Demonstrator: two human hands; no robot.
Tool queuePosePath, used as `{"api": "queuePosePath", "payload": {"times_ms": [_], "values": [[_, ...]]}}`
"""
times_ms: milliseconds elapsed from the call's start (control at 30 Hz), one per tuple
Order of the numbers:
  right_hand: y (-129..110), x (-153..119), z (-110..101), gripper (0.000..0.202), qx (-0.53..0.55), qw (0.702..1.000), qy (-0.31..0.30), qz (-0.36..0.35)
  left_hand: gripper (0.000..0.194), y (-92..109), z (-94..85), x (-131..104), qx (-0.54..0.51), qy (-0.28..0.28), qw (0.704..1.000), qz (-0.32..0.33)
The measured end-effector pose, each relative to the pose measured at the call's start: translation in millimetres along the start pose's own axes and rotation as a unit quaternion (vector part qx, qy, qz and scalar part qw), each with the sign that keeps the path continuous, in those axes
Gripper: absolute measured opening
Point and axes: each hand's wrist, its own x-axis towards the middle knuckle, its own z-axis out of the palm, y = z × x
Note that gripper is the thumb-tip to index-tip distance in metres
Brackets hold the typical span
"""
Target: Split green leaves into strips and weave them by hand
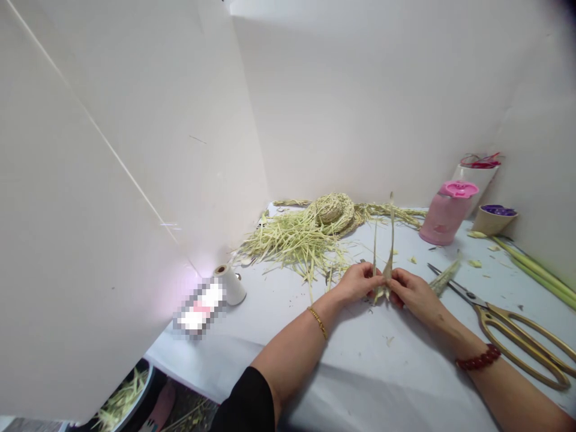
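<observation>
Right of centre, below mid-frame, over the tabletop (265, 321): left hand (360, 281) and right hand (411, 293) both pinch the straw piece (389, 267) near its base. Probably light, flexible, splits easily; best held at thicker lower end.

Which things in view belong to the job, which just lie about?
Likely the job:
- pale strips, in left hand and right hand
- loose strip pile
- coiled braid
- scissors

Probably just lying about:
- pink container
- pixelated object
- white cone, role unclear

A black sleeve (247, 402), gold bracelet (318, 323), red beads (479, 359) show.
</observation>
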Motion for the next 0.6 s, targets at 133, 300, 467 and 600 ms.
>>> {"api": "queuePosePath", "payload": {"times_ms": [133,300,467,600], "values": [[2,0,1,0.025,0.020,1.000,-0.019,-0.001,0.029,-1,-1.3,0,0.035,-0.011,0.999,0.006],[4,0,1,0.023,0.028,0.999,-0.031,-0.010,0.025,5,-1.8,-2,0.081,-0.029,0.996,0.001],[1,-1,5,0.020,0.024,0.999,-0.021,-0.016,0.023,11,-2.9,-4,0.110,-0.056,0.992,-0.003],[1,-2,9,0.016,0.002,1.000,-0.009,-0.014,0.016,11,-4.4,-4,0.141,-0.062,0.988,0.004]]}}
